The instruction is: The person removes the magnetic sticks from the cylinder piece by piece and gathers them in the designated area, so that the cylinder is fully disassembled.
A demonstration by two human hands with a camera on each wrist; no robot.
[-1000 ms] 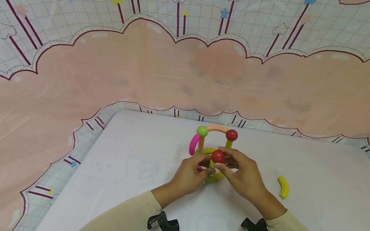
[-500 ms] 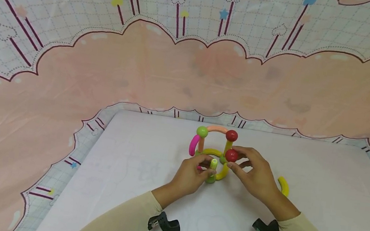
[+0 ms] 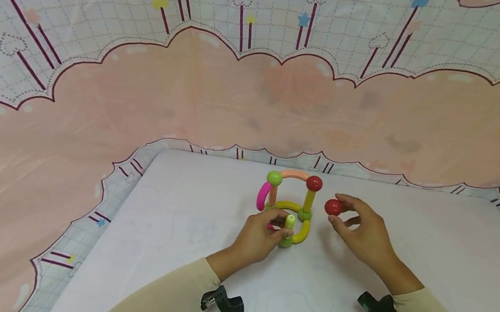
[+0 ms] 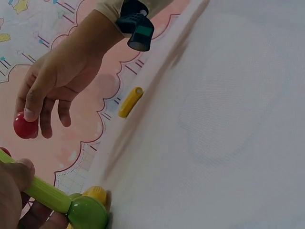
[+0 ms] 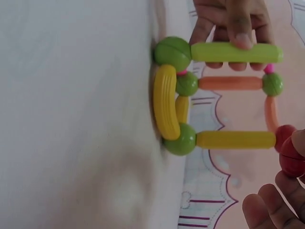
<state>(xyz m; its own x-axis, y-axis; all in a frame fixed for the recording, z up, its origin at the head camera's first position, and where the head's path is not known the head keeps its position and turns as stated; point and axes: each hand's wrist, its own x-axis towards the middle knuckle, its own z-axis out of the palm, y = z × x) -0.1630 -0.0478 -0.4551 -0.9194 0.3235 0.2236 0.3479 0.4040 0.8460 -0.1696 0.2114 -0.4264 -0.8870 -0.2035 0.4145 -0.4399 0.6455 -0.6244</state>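
A frame of magnetic sticks and balls stands on the white table. My left hand grips its upright light green stick between thumb and fingers; a green ball sits at the stick's lower end and its top is bare. Beside the frame, my right hand pinches a loose red ball by its fingertips, held above the table. Another red ball caps the yellow upright stick. An orange curved stick links it to a green ball at the back left.
A pink curved stick bulges from the frame's left side, and a yellow curved stick joins its base balls. One loose yellow curved stick lies on the table, hidden behind my right hand in the head view. Patterned cloth hangs behind the table.
My right hand has lifted the red ball off the top of the light green stick and carried it to the right, away from the frame. My left hand has kept its grip in place.
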